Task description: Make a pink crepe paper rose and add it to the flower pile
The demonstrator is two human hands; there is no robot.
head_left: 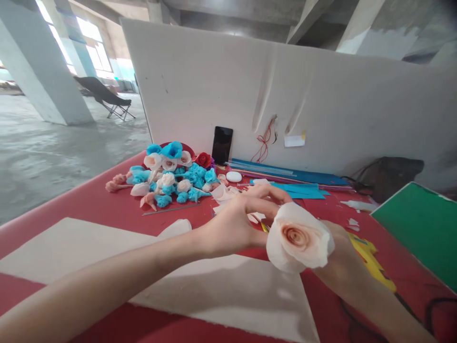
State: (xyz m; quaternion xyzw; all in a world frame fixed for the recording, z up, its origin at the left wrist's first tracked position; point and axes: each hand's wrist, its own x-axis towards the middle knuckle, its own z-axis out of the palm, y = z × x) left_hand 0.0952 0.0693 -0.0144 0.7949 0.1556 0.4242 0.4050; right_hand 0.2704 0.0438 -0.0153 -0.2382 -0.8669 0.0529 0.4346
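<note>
A cream paper rose (300, 238) with a peach spiral centre faces up toward me, held above the table between both hands. My left hand (235, 221) reaches in from the left, its fingers curved and its thumb and fingertips against the outer petal. Behind the bloom on the right is my right hand (337, 250), closed around its underside; the flower hides most of those fingers. Beneath the hands lies a large sheet of cream paper (235, 290), with another cream sheet (74, 245) to the left. A petal-shaped cream piece (174, 228) rests beside my left forearm.
Finished blue, cream and red paper flowers (171, 178) are piled at back left. A phone (222, 145) leans on the white board. Blue paper strips (303, 189) lie behind my hands. At right are a yellow tool (369, 259), black cords and a green board (421, 233).
</note>
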